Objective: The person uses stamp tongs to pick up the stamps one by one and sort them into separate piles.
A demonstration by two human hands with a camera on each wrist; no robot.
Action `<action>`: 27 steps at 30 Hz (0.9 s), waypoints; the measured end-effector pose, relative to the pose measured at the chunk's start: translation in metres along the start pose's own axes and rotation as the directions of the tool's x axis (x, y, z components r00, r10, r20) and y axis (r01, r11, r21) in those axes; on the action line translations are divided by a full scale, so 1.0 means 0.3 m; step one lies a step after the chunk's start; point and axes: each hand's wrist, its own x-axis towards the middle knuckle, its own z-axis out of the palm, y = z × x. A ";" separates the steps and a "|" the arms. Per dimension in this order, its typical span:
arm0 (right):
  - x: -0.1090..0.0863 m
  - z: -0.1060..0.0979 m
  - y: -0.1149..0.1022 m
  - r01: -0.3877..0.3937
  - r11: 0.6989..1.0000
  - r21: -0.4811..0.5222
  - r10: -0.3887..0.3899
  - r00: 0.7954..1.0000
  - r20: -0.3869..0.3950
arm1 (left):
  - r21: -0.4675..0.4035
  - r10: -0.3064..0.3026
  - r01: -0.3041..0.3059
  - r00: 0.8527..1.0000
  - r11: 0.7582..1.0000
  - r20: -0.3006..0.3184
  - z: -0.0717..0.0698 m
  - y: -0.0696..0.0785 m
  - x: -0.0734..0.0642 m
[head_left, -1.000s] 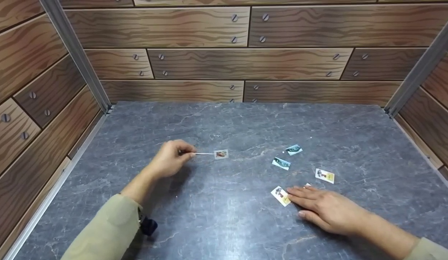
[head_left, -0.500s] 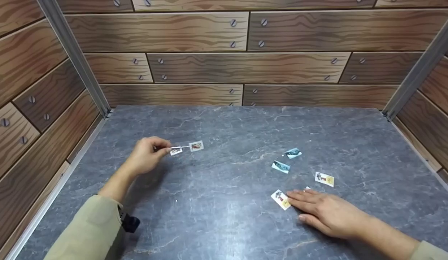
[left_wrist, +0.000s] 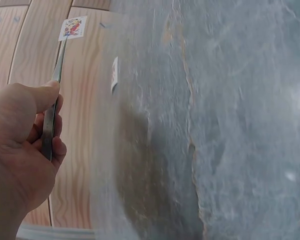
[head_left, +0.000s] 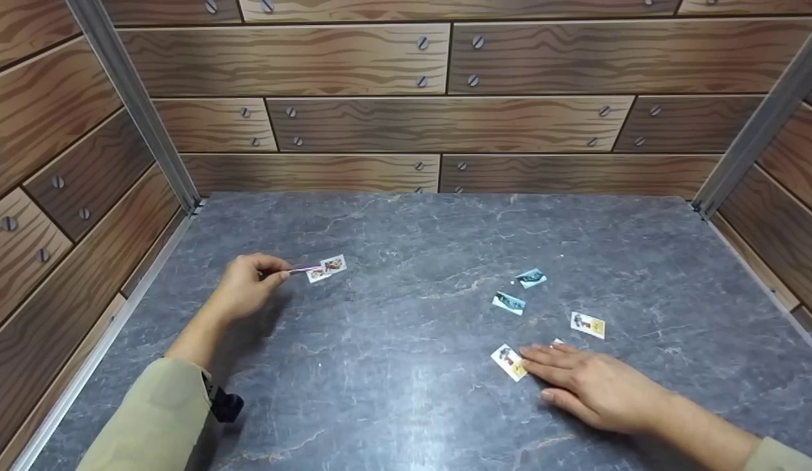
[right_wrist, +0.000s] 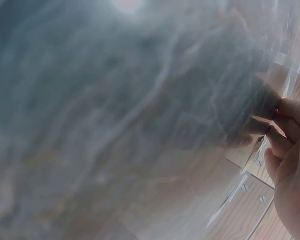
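Note:
My left hand (head_left: 248, 284) pinches a pair of metal tweezers (left_wrist: 51, 117) between thumb and fingers. At the tweezers' tip hangs a small stamp (left_wrist: 72, 28) with a red, figured picture. A similar stamp (left_wrist: 114, 73) lies on the table below it; in the head view the held one partly overlaps it. My right hand (head_left: 592, 386) rests on the table with fingers extended. Its fingertips touch the edge of a white and yellow stamp (head_left: 508, 362). Another small piece (head_left: 558, 342) shows only a corner beyond the fingers, mostly hidden by them.
Two blue-green stamps (head_left: 509, 303) lie near each other right of the middle. Another white and yellow stamp (head_left: 587, 324) lies beyond my right hand. Wood-patterned walls (head_left: 353, 124) and metal corner posts border the grey marbled table (head_left: 406, 229).
My left hand has moved left with the tweezers and the held stamp, which has come over the stamp on the table at left. The right hand has stayed in place.

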 end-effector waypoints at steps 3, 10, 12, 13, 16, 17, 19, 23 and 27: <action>0.000 -0.001 -0.001 -0.012 1.000 0.014 0.012 1.000 0.010 | 0.011 -0.017 0.017 1.000 1.000 0.006 -0.005 -0.021 -0.003; 0.000 -0.003 -0.001 -0.025 0.999 0.021 0.024 0.999 0.027 | 0.025 -0.045 0.045 0.999 0.999 0.015 -0.013 -0.056 -0.014; 0.001 -0.003 -0.001 -0.026 0.999 0.018 0.026 0.999 0.028 | 0.026 -0.053 0.053 0.998 0.998 0.016 -0.013 -0.064 -0.016; 0.001 -0.003 -0.001 -0.027 0.999 0.016 0.027 0.999 0.029 | 0.027 -0.054 0.054 0.998 0.998 0.017 -0.013 -0.069 -0.016; 0.002 -0.003 -0.003 -0.032 0.999 0.013 0.032 0.999 0.036 | 0.024 -0.068 0.067 0.997 0.997 0.021 -0.012 -0.082 -0.018; 0.002 -0.003 -0.004 -0.034 0.999 0.013 0.033 0.999 0.038 | 0.023 -0.074 0.073 0.997 0.997 0.023 -0.012 -0.088 -0.018; 0.002 -0.003 -0.005 -0.036 0.999 0.012 0.035 0.999 0.039 | 0.021 -0.082 0.081 0.996 0.996 0.027 -0.013 -0.097 -0.019; 0.001 -0.004 -0.005 -0.032 0.999 0.010 0.031 0.999 0.031 | 0.032 -0.084 0.083 0.996 0.996 0.030 -0.011 -0.113 -0.019; 0.001 -0.005 -0.003 -0.025 1.000 0.008 0.025 0.999 0.026 | 0.051 -0.077 0.075 0.997 0.996 0.025 -0.007 -0.113 -0.019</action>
